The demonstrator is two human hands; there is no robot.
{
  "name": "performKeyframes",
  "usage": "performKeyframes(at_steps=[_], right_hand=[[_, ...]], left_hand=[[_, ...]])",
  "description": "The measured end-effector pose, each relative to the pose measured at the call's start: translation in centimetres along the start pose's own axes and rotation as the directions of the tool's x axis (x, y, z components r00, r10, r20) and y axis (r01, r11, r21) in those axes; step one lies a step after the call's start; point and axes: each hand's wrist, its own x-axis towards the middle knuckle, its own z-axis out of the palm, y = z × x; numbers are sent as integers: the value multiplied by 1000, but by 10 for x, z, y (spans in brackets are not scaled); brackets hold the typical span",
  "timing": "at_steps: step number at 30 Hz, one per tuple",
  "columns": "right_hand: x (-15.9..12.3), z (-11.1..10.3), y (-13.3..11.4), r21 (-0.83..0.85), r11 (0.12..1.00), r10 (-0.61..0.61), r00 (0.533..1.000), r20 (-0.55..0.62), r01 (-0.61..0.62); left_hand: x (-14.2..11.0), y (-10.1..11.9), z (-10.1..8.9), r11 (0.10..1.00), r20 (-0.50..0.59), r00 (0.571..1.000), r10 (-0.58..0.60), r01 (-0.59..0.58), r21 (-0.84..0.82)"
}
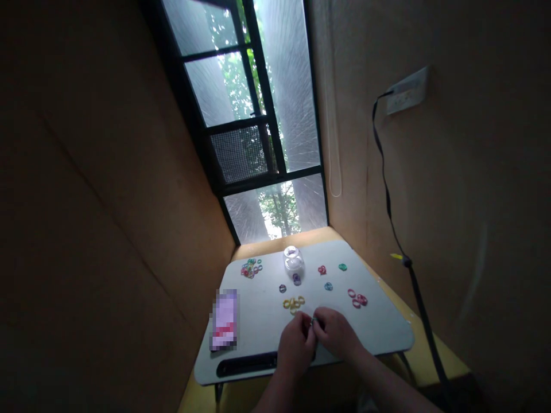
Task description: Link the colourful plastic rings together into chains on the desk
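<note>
Near the front of the white lap table (pixel 258 287), my left hand (pixel 296 343) and my right hand (pixel 334 331) meet fingertip to fingertip. Both are closed in a pinch around a small greenish piece (pixel 314 321), mostly hidden by the fingers. Just beyond them lies a group of yellow rings (pixel 293 304). Pink rings (pixel 357 299) are grouped to the right. Farther back are a red ring (pixel 322 270), a green ring (pixel 342 267), a blue ring (pixel 328 286), a dark ring (pixel 282 288) and a purple ring (pixel 297 279).
A clear jar (pixel 293 261) stands at the back of the table, with a mixed pile of coloured rings (pixel 251 268) to its left. A blurred-out purple phone-like object (pixel 224 319) lies at the left. The table has a black slot (pixel 245 365) along its front. A black cord (pixel 387 195) hangs at the right.
</note>
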Motion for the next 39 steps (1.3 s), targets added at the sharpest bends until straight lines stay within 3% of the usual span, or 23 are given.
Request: performKeyframes(at_steps=[19,39], right_hand=[[4,-6,5,117,993,0,999,33,-4],[0,-2,5,91,996,-11,1000,-14,12]], left_hand=[[8,2,5,997,35,998,-58,56,61],[3,-2,4,1000,10,1000,-5,5,8]])
